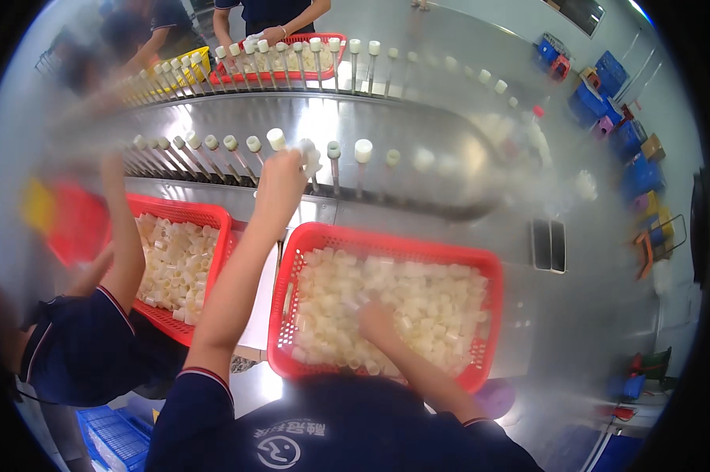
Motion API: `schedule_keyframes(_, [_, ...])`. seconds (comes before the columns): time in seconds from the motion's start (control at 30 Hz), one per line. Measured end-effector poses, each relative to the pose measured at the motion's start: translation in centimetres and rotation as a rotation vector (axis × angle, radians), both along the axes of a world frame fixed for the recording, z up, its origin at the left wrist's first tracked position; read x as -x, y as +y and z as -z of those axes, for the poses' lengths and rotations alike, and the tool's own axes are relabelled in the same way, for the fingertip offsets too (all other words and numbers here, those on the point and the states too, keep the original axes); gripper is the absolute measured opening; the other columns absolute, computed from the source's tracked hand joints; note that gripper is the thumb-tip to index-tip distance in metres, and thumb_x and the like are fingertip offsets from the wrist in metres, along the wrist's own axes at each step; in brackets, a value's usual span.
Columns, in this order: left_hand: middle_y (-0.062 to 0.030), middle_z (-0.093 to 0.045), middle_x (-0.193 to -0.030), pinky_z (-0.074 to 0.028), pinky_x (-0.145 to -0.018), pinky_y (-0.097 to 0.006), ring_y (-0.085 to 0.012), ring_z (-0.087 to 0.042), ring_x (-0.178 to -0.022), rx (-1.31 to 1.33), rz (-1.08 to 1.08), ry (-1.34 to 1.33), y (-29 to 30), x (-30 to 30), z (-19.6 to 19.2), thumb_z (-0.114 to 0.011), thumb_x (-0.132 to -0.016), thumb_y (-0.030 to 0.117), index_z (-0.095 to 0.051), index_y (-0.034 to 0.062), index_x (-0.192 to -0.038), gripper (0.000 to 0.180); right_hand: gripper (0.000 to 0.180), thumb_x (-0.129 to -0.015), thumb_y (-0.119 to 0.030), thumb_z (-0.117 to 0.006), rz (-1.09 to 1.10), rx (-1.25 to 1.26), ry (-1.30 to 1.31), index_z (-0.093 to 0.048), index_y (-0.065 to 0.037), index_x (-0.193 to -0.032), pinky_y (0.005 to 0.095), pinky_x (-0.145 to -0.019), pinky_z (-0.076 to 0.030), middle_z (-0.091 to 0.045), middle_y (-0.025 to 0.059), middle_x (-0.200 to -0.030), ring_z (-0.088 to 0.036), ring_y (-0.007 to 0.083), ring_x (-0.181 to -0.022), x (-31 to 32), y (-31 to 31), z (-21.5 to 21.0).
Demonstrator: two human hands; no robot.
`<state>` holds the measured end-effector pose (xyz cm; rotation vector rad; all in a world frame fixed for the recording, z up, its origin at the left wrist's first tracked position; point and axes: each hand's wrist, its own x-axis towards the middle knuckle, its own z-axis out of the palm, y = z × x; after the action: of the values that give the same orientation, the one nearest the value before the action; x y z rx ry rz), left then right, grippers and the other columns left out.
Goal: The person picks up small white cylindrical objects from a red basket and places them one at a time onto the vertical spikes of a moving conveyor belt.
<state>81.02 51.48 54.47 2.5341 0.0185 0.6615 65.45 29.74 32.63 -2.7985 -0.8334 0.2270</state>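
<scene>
The left hand (282, 169) is raised at about eleven o'clock from the nearer red plastic mesh basket (481, 263), its fingers pinched around a small white plastic cap (310, 157) at the row of thin upright metal pins (335, 177) on the curved steel conveyor (418, 134). Most pins to either side already carry white caps. The right hand (378, 322) is plunged into the heap of loose white plastic caps (418, 299) filling that basket, at six o'clock from the pin row; its fingers are buried among the caps, so whether they are clenched cannot be told. At nine o'clock, a co-worker's arm (123, 244) reaches over a second red basket of caps (205, 212). At twelve o'clock, another person's hand (272, 33) rests at a far red basket (323, 38).
</scene>
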Motion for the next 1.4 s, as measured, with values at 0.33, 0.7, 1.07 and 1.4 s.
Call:
schedule_keyframes(0.33, [-0.0216, -0.057, -0.068, -0.049, -0.059, -0.037, -0.0339, -0.059, -0.065, -0.474, 0.210, 0.235, -4.3, -8.1, -1.6, -0.058, -0.067, 0.006, -0.057, -0.0047, -0.066, 0.011, 0.031, -0.075, -0.009, -0.048, 0.165, 0.097, 0.079, -0.058, -0.026, -0.099, 0.0494, -0.059, -0.045, -0.054, 0.0066, -0.090, -0.046, 0.0300, -0.097, -2.5, 2.4, 1.5])
schedule_keyframes(0.7, [-0.0198, -0.055, -0.088, -0.043, -0.070, -0.041, -0.0345, -0.052, -0.085, -0.301, 0.498, 0.276, -7.6, 10.7, 18.5, -0.059, -0.072, 0.028, -0.058, 0.0054, -0.096, 0.033, 0.046, -0.070, -0.007, -0.059, -0.065, -0.468, 0.424, -0.046, -0.011, -0.114, 0.0390, -0.067, -0.049, -0.056, 0.0117, -0.096, -0.054, 0.0361, -0.086, 0.2, -4.5, -1.8])
schedule_keyframes(1.07, [-0.0189, -0.057, -0.086, -0.043, -0.071, -0.041, -0.0347, -0.053, -0.082, -0.072, 0.745, 0.737, -13.2, 14.6, 25.2, -0.056, -0.068, 0.020, -0.061, 0.0103, -0.086, 0.021, 0.049, -0.082, -0.037, -0.048, 0.286, -2.256, 1.592, -0.034, -0.016, -0.124, 0.0496, -0.098, -0.026, -0.030, 0.0148, -0.132, -0.032, 0.0434, -0.116, 0.3, -8.1, -6.1])
schedule_keyframes(1.4, [-0.0158, -0.059, -0.083, -0.047, -0.064, -0.039, -0.0293, -0.058, -0.073, -0.267, 0.565, 0.873, -12.7, 16.3, 19.9, -0.054, -0.063, 0.007, -0.063, 0.0073, -0.084, 0.022, 0.033, -0.082, -0.012, -0.052, 0.733, -1.898, 1.285, -0.042, -0.007, -0.113, 0.0360, -0.075, -0.051, -0.050, 0.0111, -0.111, -0.052, 0.0320, -0.100, -2.2, -6.3, -6.4])
